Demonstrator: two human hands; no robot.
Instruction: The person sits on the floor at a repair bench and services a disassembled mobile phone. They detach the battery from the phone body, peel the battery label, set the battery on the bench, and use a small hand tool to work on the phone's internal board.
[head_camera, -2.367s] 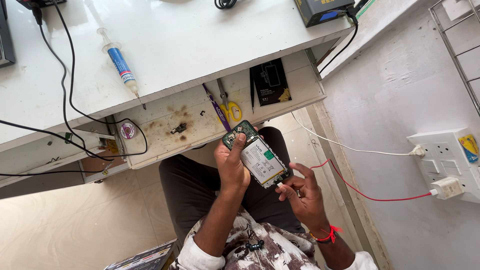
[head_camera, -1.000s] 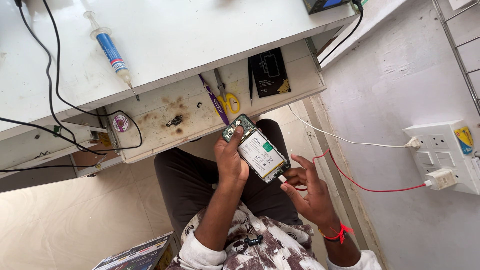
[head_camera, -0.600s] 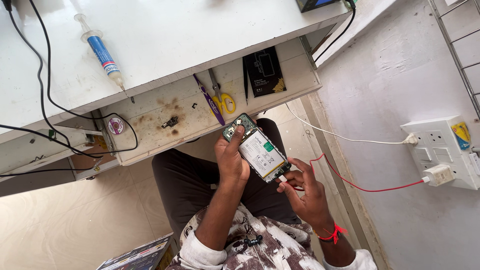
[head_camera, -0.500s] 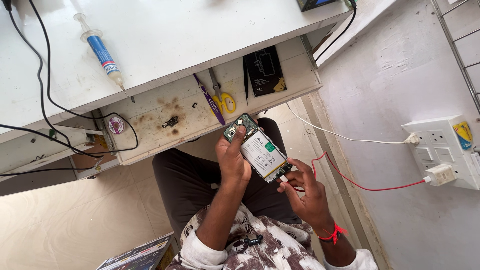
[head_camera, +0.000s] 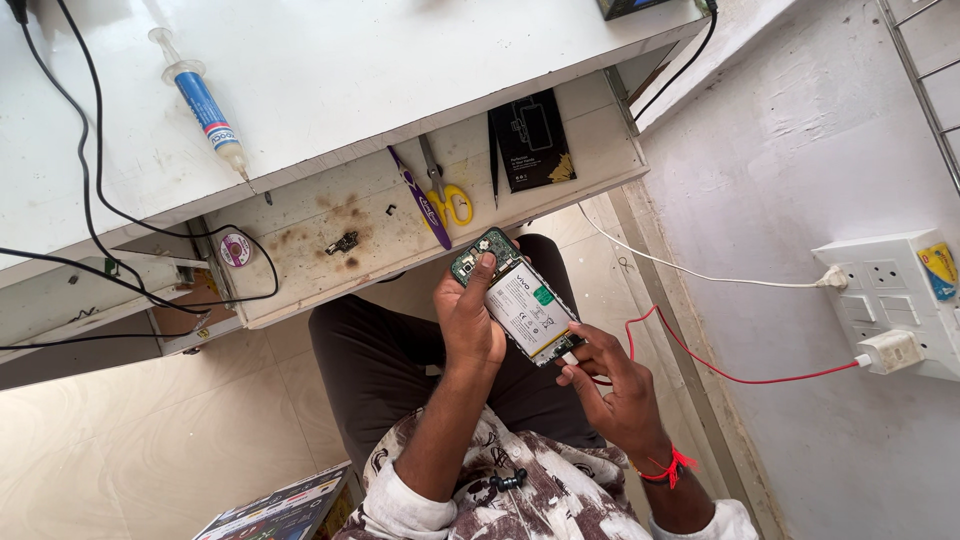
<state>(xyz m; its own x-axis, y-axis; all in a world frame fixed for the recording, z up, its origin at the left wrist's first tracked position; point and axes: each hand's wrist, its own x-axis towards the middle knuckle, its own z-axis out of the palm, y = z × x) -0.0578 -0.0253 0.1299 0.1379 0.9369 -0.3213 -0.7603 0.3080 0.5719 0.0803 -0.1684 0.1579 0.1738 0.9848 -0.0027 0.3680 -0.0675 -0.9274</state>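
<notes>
Opened phone (head_camera: 520, 308) with its back cover off is held over the lap, just below the pull-out tray (head_camera: 600, 150) of the white desk (head_camera: 400, 60) — white battery and green board at the top end face up. Left hand (head_camera: 470, 320) wraps the phone's left edge, fingers curled shut on it, one fingertip resting on the green board. Right hand (head_camera: 615, 385) pinches at the phone's lower corner, thumb and forefinger closed there; whether a small tool or connector sits between them is too small to tell. Risks as I judge them: the phone hangs in the air with nothing under it but the legs, so a slip of the left grip could drop it to the floor. Pressing or prying at the lower corner could bend the battery or tear a flex. The fingertip on the bare board could smear or knock small parts. A red wire (head_camera: 720, 365) runs just beside the right hand and could snag. Yellow-handled scissors (head_camera: 445, 200), a purple tool (head_camera: 418, 195) and a blue syringe (head_camera: 205, 110) lie well apart.
</notes>
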